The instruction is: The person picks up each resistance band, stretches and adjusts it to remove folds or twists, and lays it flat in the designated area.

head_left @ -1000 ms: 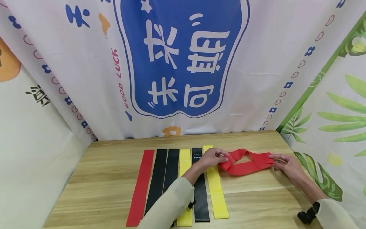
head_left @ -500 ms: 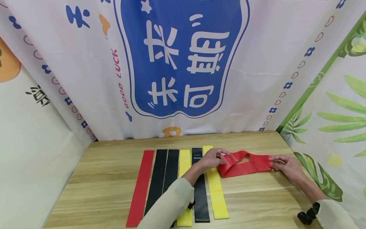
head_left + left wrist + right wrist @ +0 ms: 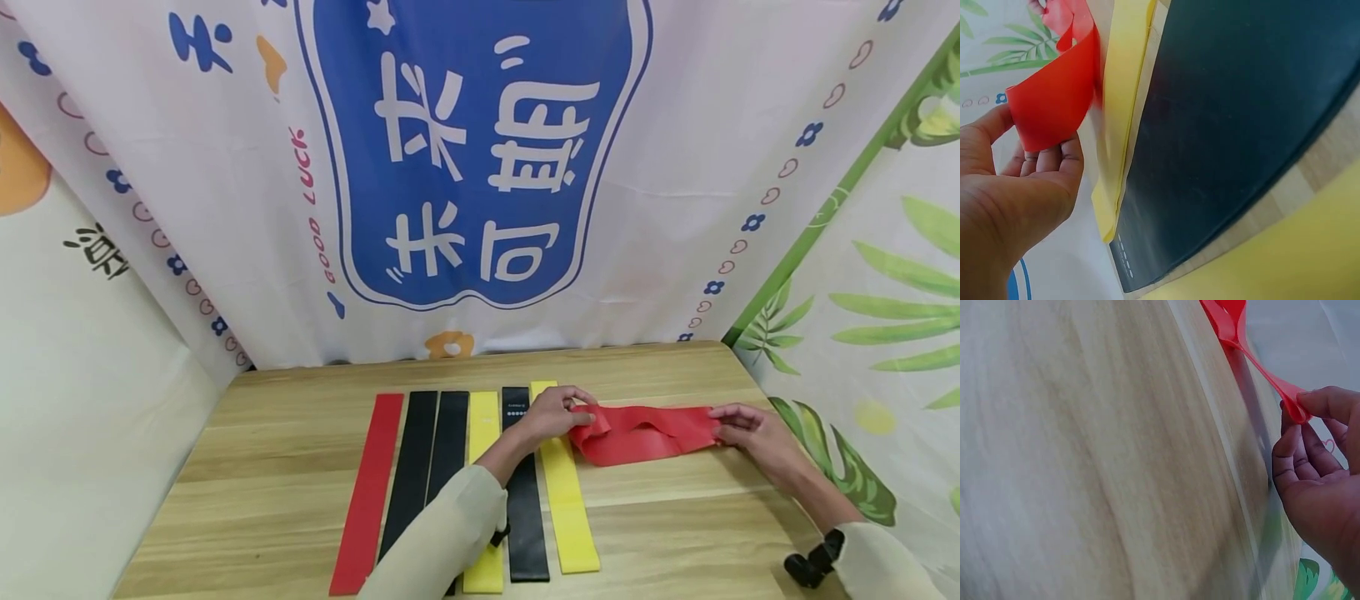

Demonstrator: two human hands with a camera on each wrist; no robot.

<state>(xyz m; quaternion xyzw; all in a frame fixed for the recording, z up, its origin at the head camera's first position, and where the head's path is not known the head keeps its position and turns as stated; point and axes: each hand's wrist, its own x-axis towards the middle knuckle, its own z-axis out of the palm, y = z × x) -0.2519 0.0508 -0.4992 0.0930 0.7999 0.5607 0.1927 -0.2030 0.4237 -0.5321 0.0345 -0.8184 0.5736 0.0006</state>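
Observation:
A red elastic loop band (image 3: 637, 442) is stretched sideways between both hands above the right part of the table. My left hand (image 3: 555, 415) holds its left end, where the band bends over into a fold (image 3: 1054, 100) at the fingers. At the other end, my right hand (image 3: 757, 437) pinches the band; the right wrist view shows the two layers pressed together (image 3: 1297, 412) between thumb and fingers. Just under the left hand lie a yellow band (image 3: 573, 517) and a black band (image 3: 528, 525) with white print near its top.
Further left on the wooden table (image 3: 247, 500) lie a red band (image 3: 367, 492), two black bands (image 3: 408, 467) and another yellow band (image 3: 483, 575), roughly side by side. The left forearm covers parts of them. A printed curtain (image 3: 675, 250) hangs behind the table's back edge.
The red band's loop has narrowed from a wide opening to a small slit, its two sides coming together. Both hands stay nearly in place, still holding its ends.

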